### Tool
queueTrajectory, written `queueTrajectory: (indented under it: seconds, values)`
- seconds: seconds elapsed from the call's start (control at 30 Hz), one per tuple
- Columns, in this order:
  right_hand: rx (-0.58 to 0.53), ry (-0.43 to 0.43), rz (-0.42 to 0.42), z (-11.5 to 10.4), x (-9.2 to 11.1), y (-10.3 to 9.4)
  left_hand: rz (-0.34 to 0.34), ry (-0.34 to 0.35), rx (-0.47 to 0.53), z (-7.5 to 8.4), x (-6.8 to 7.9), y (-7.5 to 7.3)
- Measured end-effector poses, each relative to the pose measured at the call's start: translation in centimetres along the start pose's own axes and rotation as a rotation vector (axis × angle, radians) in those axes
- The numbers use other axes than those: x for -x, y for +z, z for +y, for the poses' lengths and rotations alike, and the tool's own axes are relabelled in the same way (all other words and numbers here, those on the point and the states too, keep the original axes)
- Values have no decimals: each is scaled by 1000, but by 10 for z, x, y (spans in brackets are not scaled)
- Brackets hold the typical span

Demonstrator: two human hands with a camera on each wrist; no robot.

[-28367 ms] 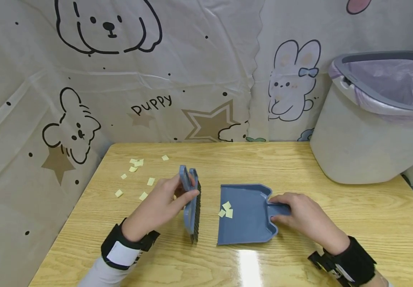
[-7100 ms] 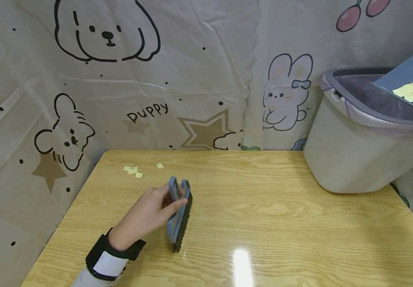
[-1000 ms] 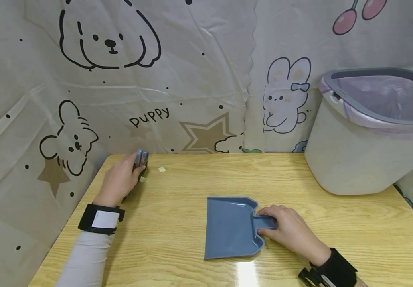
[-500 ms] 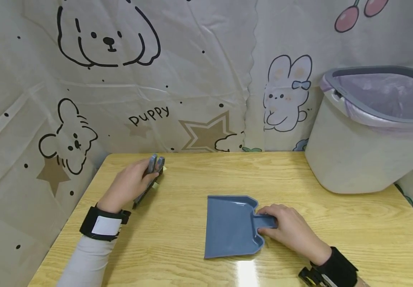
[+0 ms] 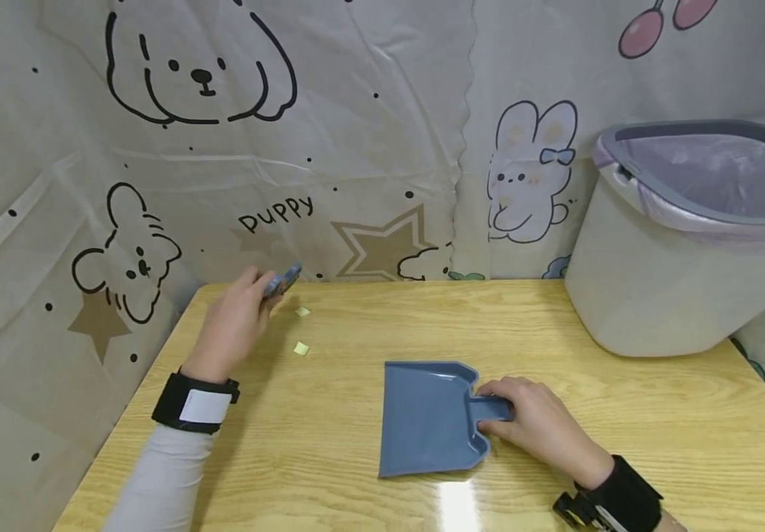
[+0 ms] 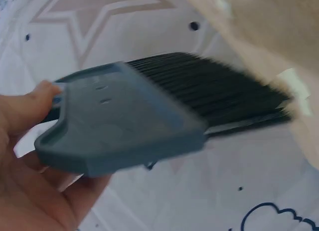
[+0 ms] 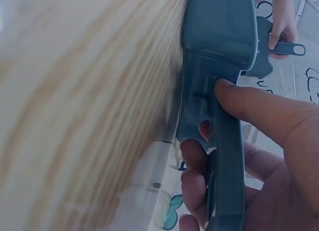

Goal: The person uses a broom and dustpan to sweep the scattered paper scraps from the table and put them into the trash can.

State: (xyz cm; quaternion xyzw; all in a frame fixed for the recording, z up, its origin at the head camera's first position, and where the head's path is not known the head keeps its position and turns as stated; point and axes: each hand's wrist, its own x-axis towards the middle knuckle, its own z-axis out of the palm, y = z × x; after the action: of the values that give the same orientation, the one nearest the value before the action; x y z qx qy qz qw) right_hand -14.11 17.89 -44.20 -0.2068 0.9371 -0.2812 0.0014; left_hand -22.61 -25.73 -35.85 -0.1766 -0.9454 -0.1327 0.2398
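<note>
In the head view my left hand (image 5: 232, 325) grips a small blue hand brush (image 5: 282, 281) near the table's far left edge. The brush is tilted, and its dark bristles (image 6: 209, 89) show in the left wrist view, with yellow paper pieces (image 6: 295, 86) close to their tips. On the table, one paper square (image 5: 303, 312) lies just right of the brush and another square (image 5: 301, 349) lies nearer to me. My right hand (image 5: 542, 421) holds the handle (image 7: 227, 166) of a blue dustpan (image 5: 425, 421). Its flat pan rests on the table, lip facing left, with no paper on it.
A grey bin (image 5: 681, 273) with a purple liner stands at the back right. A printed curtain (image 5: 382, 148) hangs behind the wooden table (image 5: 522, 318) and along its left side.
The dustpan, tilted over the bin several seconds ago, lies on the table. Over the last second my left hand moved the brush rightward, then raised it; one paper square shifted right. Fewer squares show.
</note>
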Motion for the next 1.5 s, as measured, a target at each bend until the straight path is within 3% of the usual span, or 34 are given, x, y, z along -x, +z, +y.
queueTrajectory:
  seconds: [0.17,0.33,0.5,0.97,1.33,1.5]
  values:
    - [-5,9,-5,1,0,1,17,60,-37,-4,3,21]
    - [-8,21,-10,0,0,-1,-45,81,-46,-4,6,35]
    - [-14,26,-20,-1,0,-3,-108,61,-18,0,10,38]
    - [-10,19,-12,-2,1,-2,-208,99,76,35,31,5]
    - [-13,37,-26,-2,0,-4,-365,151,176,64,43,-18]
    - [-14,45,-31,-2,0,-4,-472,174,196,80,50,-28]
